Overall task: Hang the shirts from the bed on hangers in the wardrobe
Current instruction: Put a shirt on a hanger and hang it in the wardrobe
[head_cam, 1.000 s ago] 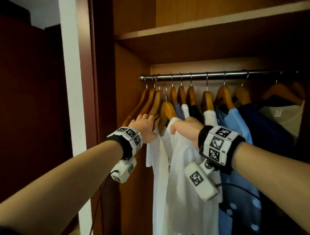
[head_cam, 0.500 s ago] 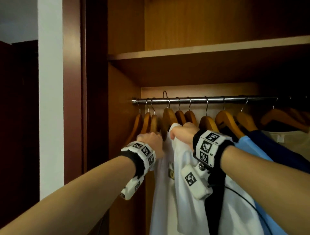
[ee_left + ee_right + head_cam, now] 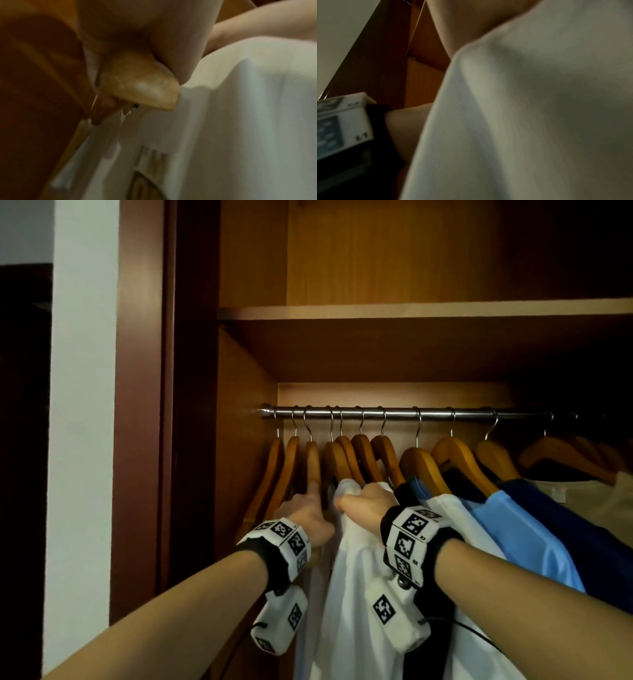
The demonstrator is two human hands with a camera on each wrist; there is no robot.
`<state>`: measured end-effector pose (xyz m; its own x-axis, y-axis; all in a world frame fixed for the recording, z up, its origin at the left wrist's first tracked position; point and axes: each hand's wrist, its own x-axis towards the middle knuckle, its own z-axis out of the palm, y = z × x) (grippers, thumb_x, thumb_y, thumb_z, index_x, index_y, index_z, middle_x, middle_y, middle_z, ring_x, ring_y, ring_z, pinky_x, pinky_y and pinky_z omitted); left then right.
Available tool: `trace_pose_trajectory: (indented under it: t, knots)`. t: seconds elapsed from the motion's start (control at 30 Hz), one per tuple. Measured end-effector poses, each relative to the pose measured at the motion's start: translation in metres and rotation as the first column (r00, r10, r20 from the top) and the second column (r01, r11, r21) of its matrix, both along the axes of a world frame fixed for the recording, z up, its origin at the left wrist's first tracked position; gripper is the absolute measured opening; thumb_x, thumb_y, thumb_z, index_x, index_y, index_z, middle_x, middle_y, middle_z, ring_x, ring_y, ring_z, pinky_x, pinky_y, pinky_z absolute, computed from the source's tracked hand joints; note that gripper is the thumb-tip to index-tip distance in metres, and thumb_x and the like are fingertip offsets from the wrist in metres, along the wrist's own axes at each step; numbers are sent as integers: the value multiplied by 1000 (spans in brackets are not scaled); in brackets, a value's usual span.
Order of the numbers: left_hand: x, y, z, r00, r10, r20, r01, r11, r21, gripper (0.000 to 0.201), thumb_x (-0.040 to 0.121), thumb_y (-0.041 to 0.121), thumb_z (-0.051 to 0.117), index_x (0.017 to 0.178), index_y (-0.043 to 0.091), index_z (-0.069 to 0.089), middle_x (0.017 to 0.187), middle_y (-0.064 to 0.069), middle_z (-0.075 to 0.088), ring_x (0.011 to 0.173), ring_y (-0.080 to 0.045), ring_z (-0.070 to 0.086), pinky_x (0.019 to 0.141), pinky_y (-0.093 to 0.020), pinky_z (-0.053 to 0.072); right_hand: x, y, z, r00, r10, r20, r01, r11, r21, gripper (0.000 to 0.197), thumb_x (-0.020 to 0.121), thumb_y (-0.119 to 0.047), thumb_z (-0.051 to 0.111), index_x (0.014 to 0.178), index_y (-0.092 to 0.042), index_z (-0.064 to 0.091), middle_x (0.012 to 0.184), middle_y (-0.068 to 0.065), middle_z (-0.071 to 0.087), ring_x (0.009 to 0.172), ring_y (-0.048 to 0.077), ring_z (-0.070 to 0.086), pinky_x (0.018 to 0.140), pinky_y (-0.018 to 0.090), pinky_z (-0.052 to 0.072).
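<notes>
From the head view, the left hand (image 3: 303, 510) grips a hanger (image 3: 313, 460) end while the right hand (image 3: 364, 503) bunches the white shirt (image 3: 346, 594) at its shoulder under the rail (image 3: 394, 414); about eleven hangers and five shirts hang crowded, so a tug could unhook a neighbour. The left wrist view shows fingers (image 3: 180, 47) curled round one hanger end (image 3: 145, 83). The right wrist view shows only white cloth (image 3: 530, 121), which could slip off.

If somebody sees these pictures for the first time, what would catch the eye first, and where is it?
First, the two hands in the middle of the head view: the right hand grips the shoulder of a white shirt, and the left hand holds a wooden hanger end beside it. Above them, the metal rail carries a row of wooden hangers; blue shirts hang at the right.
</notes>
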<state>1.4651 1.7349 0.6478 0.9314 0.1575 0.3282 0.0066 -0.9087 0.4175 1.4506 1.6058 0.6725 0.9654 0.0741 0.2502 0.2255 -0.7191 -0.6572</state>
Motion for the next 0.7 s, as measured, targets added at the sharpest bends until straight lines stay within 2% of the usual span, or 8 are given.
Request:
trace_pose_trajectory:
  t: [0.1,0.13,0.27,0.33,0.43,0.5,0.63,0.7]
  knots:
    - [-2,4,-4,996,8,91,10,982,-191,66,84,21,65,141,34,33,120,-5,60,107,-30,62,89,-42,55,-1,3,-3,1000,-15,8,15,999,-40,45,89,-45,55,125,-18,55,131,14,51,119,32,52,101,40,46]
    - [-3,5,-5,992,17,126,15,969,-247,67,84,20,65,142,33,34,122,-5,60,109,-30,61,90,-42,54,-1,5,-5,1000,-22,20,22,999,-48,50,89,-48,55,128,-16,54,130,13,52,117,31,54,100,40,47]
    - [-8,9,-9,978,16,210,57,939,-339,69,83,17,64,144,30,35,129,-6,57,115,-30,58,95,-42,53,-8,8,-10,994,-62,86,71,993,-97,57,87,-57,53,127,-18,57,126,9,54,113,29,56,96,37,48]
    - [-14,10,-10,967,-1,256,89,938,-334,70,84,21,66,145,30,33,127,-5,57,115,-28,58,92,-38,52,-13,9,-11,986,-82,146,105,983,-153,61,86,-63,47,128,-20,59,124,10,55,109,30,58,92,36,48]
    - [-29,12,-14,936,-50,347,143,958,-247,67,87,32,65,144,36,29,114,1,56,109,-25,60,83,-34,47,-19,11,-13,972,-115,204,160,962,-220,62,89,-66,41,123,-19,61,122,10,56,105,32,60,90,40,50]
    - [-43,13,-20,916,-94,389,186,961,-206,70,86,33,64,144,40,25,114,0,59,100,-23,62,79,-34,48,-28,14,-14,959,-141,247,199,953,-227,59,92,-65,39,118,-17,61,119,11,56,106,34,60,91,41,50]
    - [-79,16,-36,892,-147,427,224,965,-136,67,84,39,62,140,41,24,116,-1,61,101,-29,63,81,-41,51,-48,15,-18,909,-148,389,224,961,-160,49,92,-66,36,90,-23,59,93,3,63,91,29,64,82,40,53]
    - [-103,15,-42,879,-193,436,254,963,-86,58,83,35,62,130,39,29,109,-1,61,96,-30,64,74,-40,48,-62,16,-17,902,-109,418,178,975,-130,47,90,-68,36,73,-27,54,82,4,64,81,26,65,78,41,55]
